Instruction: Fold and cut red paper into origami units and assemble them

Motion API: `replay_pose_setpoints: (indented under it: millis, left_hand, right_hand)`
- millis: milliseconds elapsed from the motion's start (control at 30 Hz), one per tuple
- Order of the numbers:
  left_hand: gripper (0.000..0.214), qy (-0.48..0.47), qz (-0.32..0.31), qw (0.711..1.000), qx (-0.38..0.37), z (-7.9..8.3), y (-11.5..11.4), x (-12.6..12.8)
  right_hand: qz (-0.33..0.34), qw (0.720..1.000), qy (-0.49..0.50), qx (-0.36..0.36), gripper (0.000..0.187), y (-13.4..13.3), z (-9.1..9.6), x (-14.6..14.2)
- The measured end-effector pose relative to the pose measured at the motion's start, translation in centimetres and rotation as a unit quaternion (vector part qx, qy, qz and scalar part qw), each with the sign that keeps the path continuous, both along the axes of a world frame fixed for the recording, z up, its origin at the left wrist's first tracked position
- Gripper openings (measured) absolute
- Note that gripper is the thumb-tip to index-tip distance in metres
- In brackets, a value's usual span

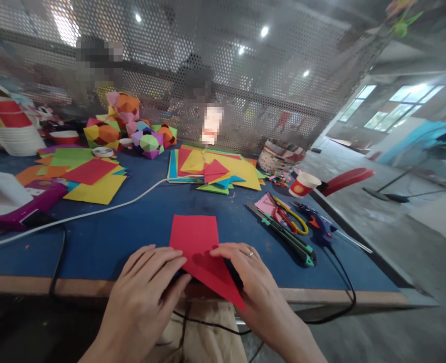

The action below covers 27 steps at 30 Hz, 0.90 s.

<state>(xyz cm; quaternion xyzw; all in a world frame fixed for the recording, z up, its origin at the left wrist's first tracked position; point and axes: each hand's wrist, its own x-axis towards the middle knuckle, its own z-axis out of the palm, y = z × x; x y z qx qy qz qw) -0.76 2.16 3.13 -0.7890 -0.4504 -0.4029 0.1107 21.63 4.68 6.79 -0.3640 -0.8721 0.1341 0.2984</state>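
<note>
A sheet of red paper lies at the front edge of the blue table, its lower part reaching over the edge. My left hand pinches the paper's left side, thumb below and fingers on top. On the opposite side my right hand, with a ring on one finger, has its fingertips on top of the sheet and grips its right edge. The lower right corner of the paper slants down beside my right palm. A green and black utility knife lies to the right of my right hand.
Yellow-handled scissors, a blue glue gun and a paper cup stand or lie right. Stacked coloured paper is behind, with paper balls farther left. A white cable crosses the table. A perforated screen closes the back.
</note>
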Motion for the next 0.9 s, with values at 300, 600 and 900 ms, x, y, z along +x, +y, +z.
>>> replay_pose_setpoints:
  millis: [300,600,900]
  left_hand:
    - [0.016,-0.016,0.013,0.999,-0.037,0.8,0.7,-0.6]
    - [0.028,-0.017,-0.049,0.998,-0.041,0.2,-1.1,-1.5]
    - [0.013,-0.068,0.006,0.994,-0.080,-1.3,-1.3,-2.2]
  right_hand:
    - [-0.054,0.996,0.046,0.063,0.020,0.5,-0.3,-0.1]
    - [-0.059,0.998,0.010,0.036,0.029,-0.5,-0.2,0.5]
    - [-0.073,0.996,0.044,-0.037,0.025,0.7,0.0,0.2]
